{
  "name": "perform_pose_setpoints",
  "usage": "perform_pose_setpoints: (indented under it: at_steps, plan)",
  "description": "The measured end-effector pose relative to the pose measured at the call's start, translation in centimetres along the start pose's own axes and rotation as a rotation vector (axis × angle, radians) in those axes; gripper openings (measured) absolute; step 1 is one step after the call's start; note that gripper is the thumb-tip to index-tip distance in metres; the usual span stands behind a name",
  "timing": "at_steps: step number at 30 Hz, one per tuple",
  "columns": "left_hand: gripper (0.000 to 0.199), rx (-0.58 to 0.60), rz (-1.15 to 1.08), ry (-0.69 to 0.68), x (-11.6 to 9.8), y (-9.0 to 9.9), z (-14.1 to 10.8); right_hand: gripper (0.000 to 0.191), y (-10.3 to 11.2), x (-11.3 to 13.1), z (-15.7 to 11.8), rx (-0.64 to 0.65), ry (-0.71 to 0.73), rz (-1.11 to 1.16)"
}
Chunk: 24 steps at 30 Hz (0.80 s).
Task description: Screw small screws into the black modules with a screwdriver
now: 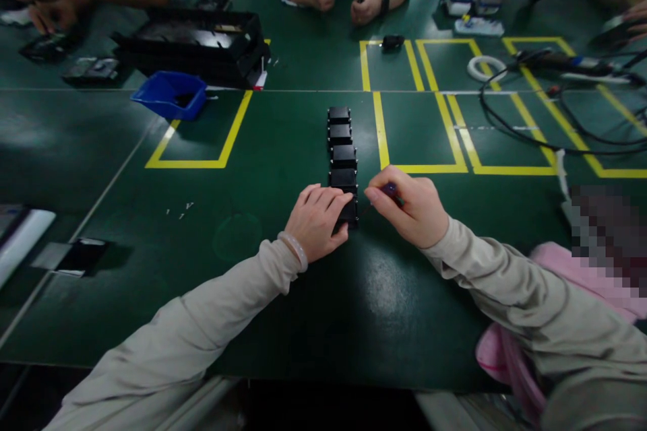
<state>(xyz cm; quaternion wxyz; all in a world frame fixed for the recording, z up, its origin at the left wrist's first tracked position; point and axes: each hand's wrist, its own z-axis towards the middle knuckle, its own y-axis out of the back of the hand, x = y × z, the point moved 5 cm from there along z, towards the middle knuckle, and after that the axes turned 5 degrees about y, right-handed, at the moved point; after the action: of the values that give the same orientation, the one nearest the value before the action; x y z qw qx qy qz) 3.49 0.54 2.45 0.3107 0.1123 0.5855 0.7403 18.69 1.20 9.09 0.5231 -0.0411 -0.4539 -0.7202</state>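
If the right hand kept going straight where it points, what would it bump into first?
Probably the nearest black rectangular block, which the left hand partly covers, though the depth is hard to judge.

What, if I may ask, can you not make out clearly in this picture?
Head view: most of the nearest black block, covered by the left hand.
Head view: most of the tool's dark handle, wrapped by the right hand; its tip is too faint to place.
Head view: the dark contents of the blue bin, too dim to identify.
Head view: the object at the right edge, hidden by pixelation.
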Motion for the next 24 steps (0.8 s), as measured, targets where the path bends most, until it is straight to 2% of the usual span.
perform_pose_setpoints:
  at_steps: [13, 19, 24]
  plan:
    - [0.044, -0.004, 0.003, -0.015, 0.0, 0.0, 0.0, 0.016, 0.2, 0.3, 0.3, 0.043, 0.036, -0.020]
    - [0.044, -0.013, 0.002, -0.019, 0.1, -0.1, -0.1, 0.017, 0.0, 1.2, 0.2, 0.144, 0.174, -0.150]
    - [0.044, -0.022, 0.012, -0.027, 0.0, -0.1, 0.0, 0.022, 0.0, 2.0, 0.2, 0.167, 0.298, -0.239]
